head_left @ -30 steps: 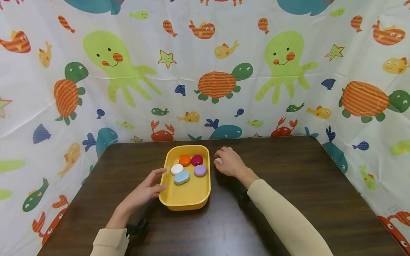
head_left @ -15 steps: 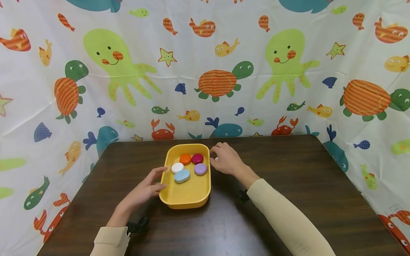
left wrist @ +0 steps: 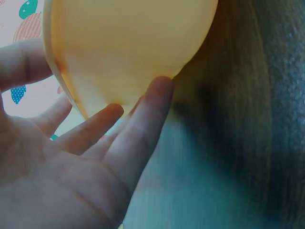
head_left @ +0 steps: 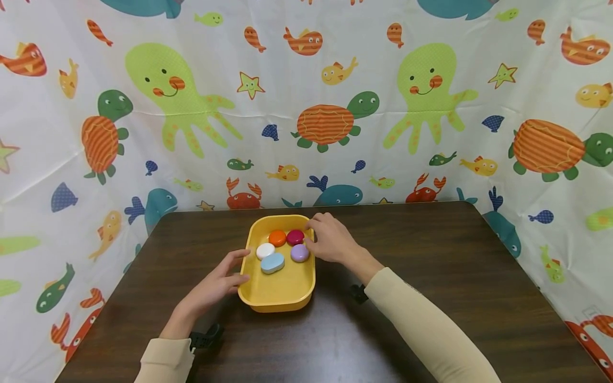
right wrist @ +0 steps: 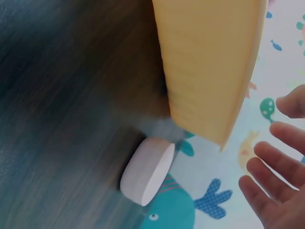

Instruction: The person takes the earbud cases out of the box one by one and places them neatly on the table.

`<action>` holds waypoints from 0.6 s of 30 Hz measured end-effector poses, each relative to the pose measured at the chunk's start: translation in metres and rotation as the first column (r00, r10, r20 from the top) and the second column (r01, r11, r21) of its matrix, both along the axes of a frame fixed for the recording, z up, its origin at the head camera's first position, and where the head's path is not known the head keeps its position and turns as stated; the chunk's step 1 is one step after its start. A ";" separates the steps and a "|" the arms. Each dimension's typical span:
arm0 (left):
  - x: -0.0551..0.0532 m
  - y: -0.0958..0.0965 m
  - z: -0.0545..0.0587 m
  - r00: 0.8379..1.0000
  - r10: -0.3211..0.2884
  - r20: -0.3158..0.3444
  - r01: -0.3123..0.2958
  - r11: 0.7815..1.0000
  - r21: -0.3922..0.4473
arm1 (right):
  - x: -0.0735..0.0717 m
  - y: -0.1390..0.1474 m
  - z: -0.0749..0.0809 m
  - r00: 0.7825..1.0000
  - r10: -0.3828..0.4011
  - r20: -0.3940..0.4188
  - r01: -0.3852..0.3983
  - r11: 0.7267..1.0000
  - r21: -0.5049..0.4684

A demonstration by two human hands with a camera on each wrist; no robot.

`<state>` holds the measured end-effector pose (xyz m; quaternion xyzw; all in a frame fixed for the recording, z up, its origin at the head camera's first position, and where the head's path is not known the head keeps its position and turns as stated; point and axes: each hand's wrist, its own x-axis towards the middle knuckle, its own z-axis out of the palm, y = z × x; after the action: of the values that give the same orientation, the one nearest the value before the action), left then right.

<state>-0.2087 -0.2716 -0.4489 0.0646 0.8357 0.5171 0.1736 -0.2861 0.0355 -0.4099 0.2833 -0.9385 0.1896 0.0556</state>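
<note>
My left hand (head_left: 217,284) is at the left side of a yellow tray (head_left: 273,292), its fingertips touching the tray's wall and rim in the left wrist view. My right hand (head_left: 332,239) reaches over the right rim, fingers loosely bent, holding nothing. In the tray lie smooth pieces: an orange (head_left: 276,238), a dark pink (head_left: 295,237), a white (head_left: 265,250), a lilac (head_left: 299,252) and a light blue oval (head_left: 272,263). A pale round piece (right wrist: 147,171) stands on the table beside the tray's outer wall in the right wrist view; my right hand hides it from the head view.
Beneath the tray is a dark wooden table (head_left: 431,255). A white curtain (head_left: 287,74) printed with sea animals hangs behind its back edge and along both sides. Dark straps (head_left: 206,336) show at both wrists.
My right hand has moved left, from beside the tray to over its right rim, and the pale piece near its fingers is now covered in the head view. The left hand stays put.
</note>
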 end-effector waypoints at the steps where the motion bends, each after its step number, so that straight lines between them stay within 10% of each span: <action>1: 0.000 0.000 0.000 1.000 -0.003 -0.001 0.003 1.000 0.002 | 0.001 -0.002 0.001 1.000 0.006 0.003 -0.006 1.000 0.003; 18: 0.003 0.001 0.004 1.000 -0.006 0.005 0.006 1.000 0.010 | 0.013 -0.026 0.008 0.993 0.111 0.035 -0.112 0.994 0.020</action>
<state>-0.2058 -0.2708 -0.4445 0.0666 0.8325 0.5207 0.1769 -0.2731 0.0097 -0.4023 0.3326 -0.9240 0.1870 0.0259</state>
